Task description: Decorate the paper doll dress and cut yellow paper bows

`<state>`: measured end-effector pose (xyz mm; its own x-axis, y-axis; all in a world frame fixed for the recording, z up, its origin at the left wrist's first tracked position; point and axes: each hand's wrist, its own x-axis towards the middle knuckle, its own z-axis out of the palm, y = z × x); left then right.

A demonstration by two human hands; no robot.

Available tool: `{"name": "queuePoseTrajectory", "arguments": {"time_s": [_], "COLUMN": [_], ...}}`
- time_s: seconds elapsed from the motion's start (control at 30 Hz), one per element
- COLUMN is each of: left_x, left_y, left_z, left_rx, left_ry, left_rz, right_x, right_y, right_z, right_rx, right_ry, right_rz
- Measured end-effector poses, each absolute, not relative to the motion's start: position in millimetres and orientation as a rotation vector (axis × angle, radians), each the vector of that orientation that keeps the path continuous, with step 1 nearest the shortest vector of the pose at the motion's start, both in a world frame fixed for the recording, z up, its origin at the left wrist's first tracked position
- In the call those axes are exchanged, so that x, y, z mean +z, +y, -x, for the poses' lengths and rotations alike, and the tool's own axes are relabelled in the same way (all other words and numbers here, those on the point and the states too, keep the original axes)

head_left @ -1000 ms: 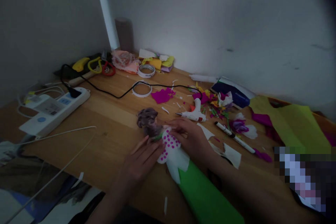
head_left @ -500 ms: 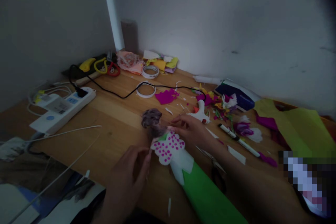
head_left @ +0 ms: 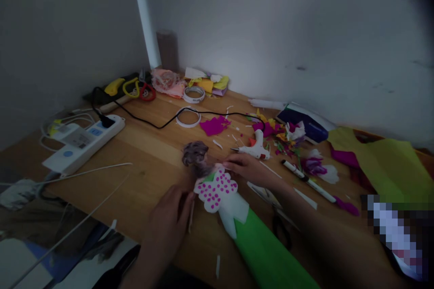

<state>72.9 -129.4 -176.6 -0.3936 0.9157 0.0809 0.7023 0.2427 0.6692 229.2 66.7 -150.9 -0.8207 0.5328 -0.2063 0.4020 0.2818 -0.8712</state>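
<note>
A paper doll lies on the wooden table (head_left: pixel 149 153): a dark curly head (head_left: pixel 194 153), a white top with magenta dots (head_left: pixel 217 189) and a long green skirt (head_left: pixel 267 253). My right hand (head_left: pixel 249 168) rests on the doll's upper right edge, fingertips pinching the dotted paper. My left hand (head_left: pixel 169 216) lies just left of the dotted top, fingers curled at a thin white paper strip (head_left: pixel 191 216); whether it grips the strip is unclear.
A white glue gun (head_left: pixel 254 148) with a black cord lies behind the doll. Scissors (head_left: pixel 276 210) and a marker (head_left: pixel 307 180) sit right of it. Tape rolls (head_left: pixel 188 118), coloured paper scraps (head_left: pixel 214 125), green sheets (head_left: pixel 383 158) and a power strip (head_left: pixel 83 142) ring the area.
My left hand drew back off the dotted top to its left side. My right hand shifted up to the doll's upper right edge. The view turned slightly.
</note>
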Motion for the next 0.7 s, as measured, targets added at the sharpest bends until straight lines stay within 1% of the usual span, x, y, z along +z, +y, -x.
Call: {"name": "queuePoseTrajectory", "arguments": {"time_s": [0.07, 0.13, 0.27, 0.43, 0.5, 0.6, 0.7], "left_x": [-180, -180, -167, -122, -99, -67, -39], "left_y": [-128, -125, -118, -96, -80, -52, -30], "left_z": [-71, -70, -67, -57, -53, -53, -57], "left_rx": [0.908, 0.977, 1.123, 1.203, 1.115, 1.044, 0.939], "left_ry": [2.118, 2.051, 1.854, 1.486, 1.393, 1.13, 1.022], "left_rz": [-1.54, -1.473, -1.297, -1.209, -1.224, -1.302, -1.38], "right_x": [-151, -151, -142, -108, -94, -77, -64], "right_y": [66, 63, 55, 45, 42, 37, 32], "right_z": [-228, -226, -227, -243, -250, -256, -260], "right_rx": [1.622, 1.65, 1.707, 1.694, 1.64, 1.552, 1.472], "right_ry": [-2.353, -2.274, -2.095, -1.886, -1.806, -1.703, -1.604], "right_rz": [0.908, 0.944, 0.998, 0.955, 0.913, 0.859, 0.819]}}
